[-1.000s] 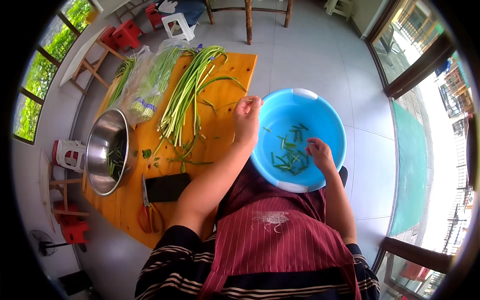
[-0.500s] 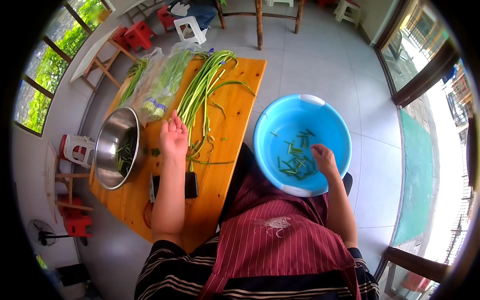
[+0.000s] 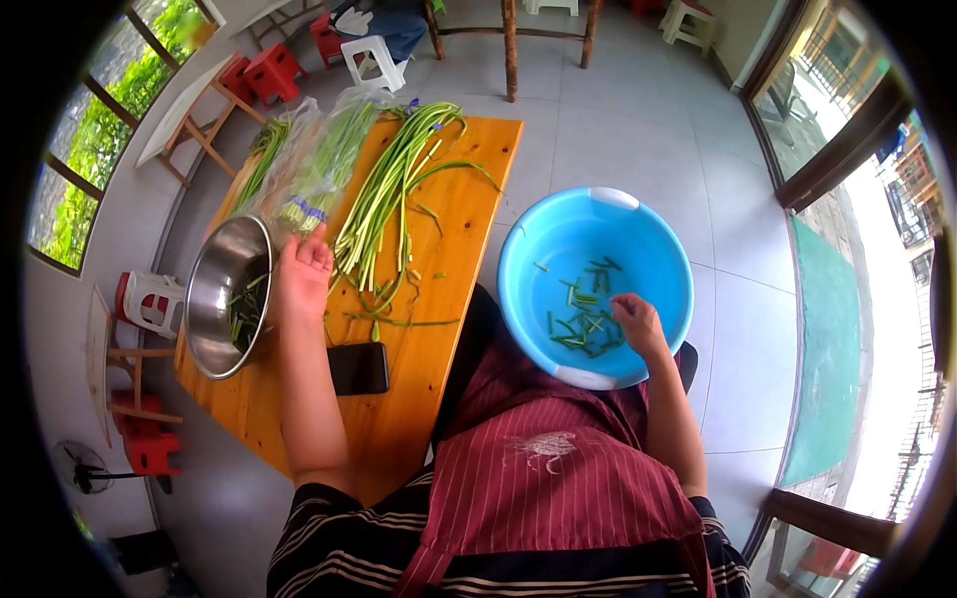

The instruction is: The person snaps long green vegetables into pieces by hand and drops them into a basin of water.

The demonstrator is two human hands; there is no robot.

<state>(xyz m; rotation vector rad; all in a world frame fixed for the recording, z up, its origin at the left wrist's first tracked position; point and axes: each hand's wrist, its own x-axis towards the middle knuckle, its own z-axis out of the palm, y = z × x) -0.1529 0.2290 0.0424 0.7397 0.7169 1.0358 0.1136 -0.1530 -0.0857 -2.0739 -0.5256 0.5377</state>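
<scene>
My left hand (image 3: 304,274) is palm up with its fingers stretched out, beside the right rim of a steel bowl (image 3: 203,329). Dark green scraps lie inside that bowl. To the hand's right, a loose bunch of long green stalks (image 3: 384,204), which look like garlic scapes, spreads over the wooden table (image 3: 469,239). My right hand (image 3: 636,321) hangs over a blue basin (image 3: 538,344), fingers curled together; whatever they hold, if anything, is hidden. Short cut stalk pieces (image 3: 586,299) are scattered on the basin's floor.
A black phone (image 3: 358,369) lies on the table near my left forearm. Bagged stalks (image 3: 334,149) with purple tape are at the far end. Red stools (image 3: 273,72) and a white stool (image 3: 373,62) stand beyond, near a seated person's legs (image 3: 394,30).
My left hand has moved left, from beside the loose stalks to the steel bowl's rim. My right hand stays over the basin, fingers still curled. The view has shifted slightly.
</scene>
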